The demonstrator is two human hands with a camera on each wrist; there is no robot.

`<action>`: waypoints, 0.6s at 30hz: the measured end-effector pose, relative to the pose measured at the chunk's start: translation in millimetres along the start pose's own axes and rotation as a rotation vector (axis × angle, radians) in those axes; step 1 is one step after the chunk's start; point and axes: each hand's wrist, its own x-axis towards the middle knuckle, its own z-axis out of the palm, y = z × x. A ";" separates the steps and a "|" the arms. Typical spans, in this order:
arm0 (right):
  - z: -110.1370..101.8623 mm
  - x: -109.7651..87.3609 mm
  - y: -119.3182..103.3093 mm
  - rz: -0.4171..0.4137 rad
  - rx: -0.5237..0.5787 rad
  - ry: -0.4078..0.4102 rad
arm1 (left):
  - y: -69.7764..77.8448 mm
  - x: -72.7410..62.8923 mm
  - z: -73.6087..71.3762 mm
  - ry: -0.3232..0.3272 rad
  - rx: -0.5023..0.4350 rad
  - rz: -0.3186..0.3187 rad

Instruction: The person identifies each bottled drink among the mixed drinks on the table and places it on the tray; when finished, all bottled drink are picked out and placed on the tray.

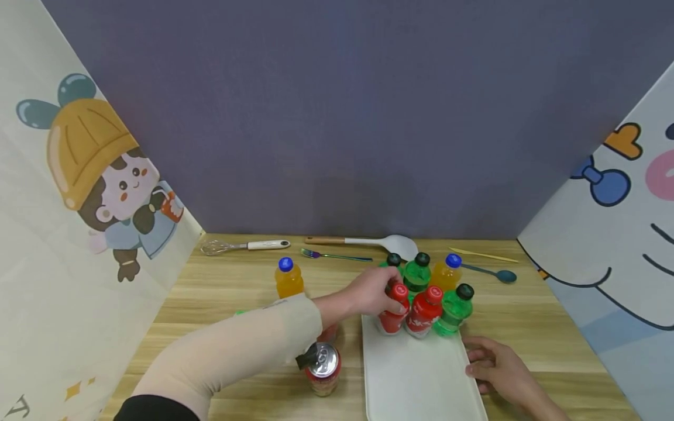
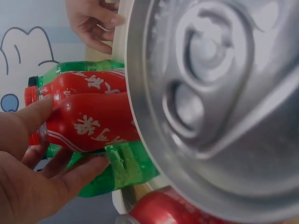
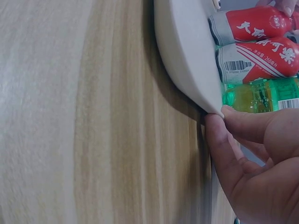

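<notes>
— Head view, from the left: can on the worktop, then the left hand curled round a red bottle standing upright, long axis vertical, at the tray's far end.

— Likely light, smooth, slippery plastic; grip the waist. Right hand pinches the tray's right rim.
</notes>
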 end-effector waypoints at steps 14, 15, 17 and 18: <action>-3.5 -0.2 0.3 -0.029 0.009 -0.022 | -2.8 -11.8 -21.9 -0.039 -0.038 0.050; -3.3 -0.1 0.6 -0.031 0.011 -0.023 | -3.1 -13.8 -23.9 -0.030 -0.041 0.056; -2.9 0.2 1.4 -0.035 0.014 -0.027 | -3.6 -18.9 -28.2 -0.008 -0.050 0.063; -2.7 0.3 1.8 -0.037 0.013 -0.026 | -3.6 -21.8 -30.6 0.003 -0.053 0.063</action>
